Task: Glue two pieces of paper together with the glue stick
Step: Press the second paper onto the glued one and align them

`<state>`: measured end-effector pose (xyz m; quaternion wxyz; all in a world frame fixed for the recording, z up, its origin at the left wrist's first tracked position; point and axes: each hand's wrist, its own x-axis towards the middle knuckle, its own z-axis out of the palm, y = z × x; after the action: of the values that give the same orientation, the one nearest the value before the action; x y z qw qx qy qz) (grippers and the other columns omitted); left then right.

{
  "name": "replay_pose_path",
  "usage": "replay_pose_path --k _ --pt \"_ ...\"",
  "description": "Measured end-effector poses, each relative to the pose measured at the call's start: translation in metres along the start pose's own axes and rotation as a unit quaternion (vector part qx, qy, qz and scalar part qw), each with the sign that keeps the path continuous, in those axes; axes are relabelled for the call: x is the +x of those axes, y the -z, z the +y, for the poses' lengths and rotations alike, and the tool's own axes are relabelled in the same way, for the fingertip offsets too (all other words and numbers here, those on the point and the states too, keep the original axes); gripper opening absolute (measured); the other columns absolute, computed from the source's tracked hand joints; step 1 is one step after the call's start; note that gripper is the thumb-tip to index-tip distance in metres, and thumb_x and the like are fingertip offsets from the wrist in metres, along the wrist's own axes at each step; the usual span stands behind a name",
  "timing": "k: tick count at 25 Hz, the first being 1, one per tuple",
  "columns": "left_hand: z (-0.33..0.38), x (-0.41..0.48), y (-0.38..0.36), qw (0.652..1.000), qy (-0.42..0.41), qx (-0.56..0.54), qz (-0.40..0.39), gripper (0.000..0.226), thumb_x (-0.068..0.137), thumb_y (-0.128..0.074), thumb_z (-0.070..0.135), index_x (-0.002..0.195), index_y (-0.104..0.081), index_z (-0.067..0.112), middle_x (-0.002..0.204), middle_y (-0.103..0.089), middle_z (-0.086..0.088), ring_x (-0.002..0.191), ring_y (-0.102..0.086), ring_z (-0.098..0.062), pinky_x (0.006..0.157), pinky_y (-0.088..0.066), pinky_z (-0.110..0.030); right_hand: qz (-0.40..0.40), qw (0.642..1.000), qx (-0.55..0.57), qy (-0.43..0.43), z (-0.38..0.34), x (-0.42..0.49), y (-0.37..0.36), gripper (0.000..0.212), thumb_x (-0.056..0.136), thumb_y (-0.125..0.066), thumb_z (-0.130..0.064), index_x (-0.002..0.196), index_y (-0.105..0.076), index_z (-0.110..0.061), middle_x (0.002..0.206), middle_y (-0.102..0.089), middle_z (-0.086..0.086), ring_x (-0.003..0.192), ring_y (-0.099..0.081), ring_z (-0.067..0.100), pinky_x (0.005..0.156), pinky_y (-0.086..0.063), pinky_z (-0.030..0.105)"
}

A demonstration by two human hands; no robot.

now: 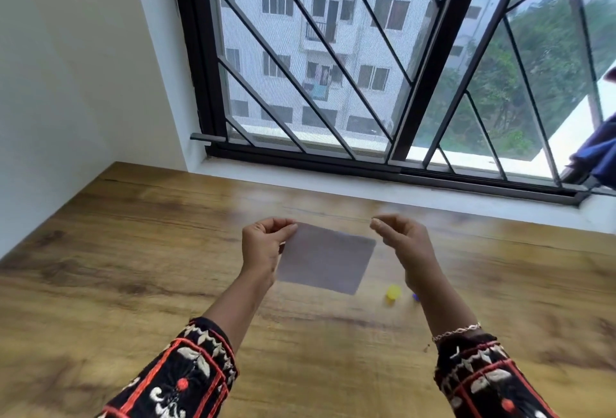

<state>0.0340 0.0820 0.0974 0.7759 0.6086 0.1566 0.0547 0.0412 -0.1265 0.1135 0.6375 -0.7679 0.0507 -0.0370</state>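
Note:
A pale grey-lilac sheet of paper (328,259) hangs above the wooden table (133,251), seen from its back. My left hand (263,244) pinches its upper left corner. My right hand (403,241) hovers at the upper right, fingers curled and apart, just off the paper's corner. I cannot tell whether this is one sheet or two stuck together. A yellow glue stick cap (393,293) lies on the table below the right hand, and a small blue bit (415,297), perhaps the glue stick itself, peeks out beside my right forearm.
A barred window (366,84) with a white sill (400,191) runs along the table's far edge. A white wall (66,67) closes the left side. Dark blue cloth (596,151) hangs at the right edge.

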Motion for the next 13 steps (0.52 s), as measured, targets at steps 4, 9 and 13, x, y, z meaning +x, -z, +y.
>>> replay_pose_path --k 4,9,13 --pt "0.018 0.010 -0.007 0.989 -0.102 0.102 -0.040 0.024 0.076 -0.069 -0.004 0.063 -0.067 0.016 0.066 -0.064 -0.007 0.069 -0.057 -0.022 0.064 -0.044 -0.031 -0.138 0.968 -0.182 0.100 -0.040 0.019 -0.017 0.019 0.077 -0.068 -0.011 0.096 -0.070 -0.006 0.091 -0.070 0.006 0.085 -0.062 0.020 0.078 -0.049 0.032" --pt "0.038 0.011 -0.012 0.980 -0.145 0.108 -0.084 0.023 0.073 -0.072 -0.003 0.062 -0.070 0.017 0.063 -0.067 -0.003 0.063 -0.059 -0.018 0.061 -0.045 -0.027 -0.219 0.922 -0.276 0.161 -0.063 0.029 -0.045 0.022 0.074 -0.072 -0.012 0.093 -0.069 -0.001 0.096 -0.072 0.018 0.084 -0.062 0.019 0.079 -0.048 0.032" --pt "0.045 0.007 -0.011 0.979 -0.144 0.090 -0.113 0.011 0.070 -0.073 -0.003 0.068 -0.073 0.008 0.059 -0.070 0.003 0.053 -0.060 -0.005 0.054 -0.043 -0.013 -0.224 0.918 -0.275 0.178 -0.075 0.033 -0.055 0.013 0.072 -0.074 -0.011 0.080 -0.070 -0.002 0.080 -0.070 0.021 0.070 -0.058 0.020 0.071 -0.051 0.043"
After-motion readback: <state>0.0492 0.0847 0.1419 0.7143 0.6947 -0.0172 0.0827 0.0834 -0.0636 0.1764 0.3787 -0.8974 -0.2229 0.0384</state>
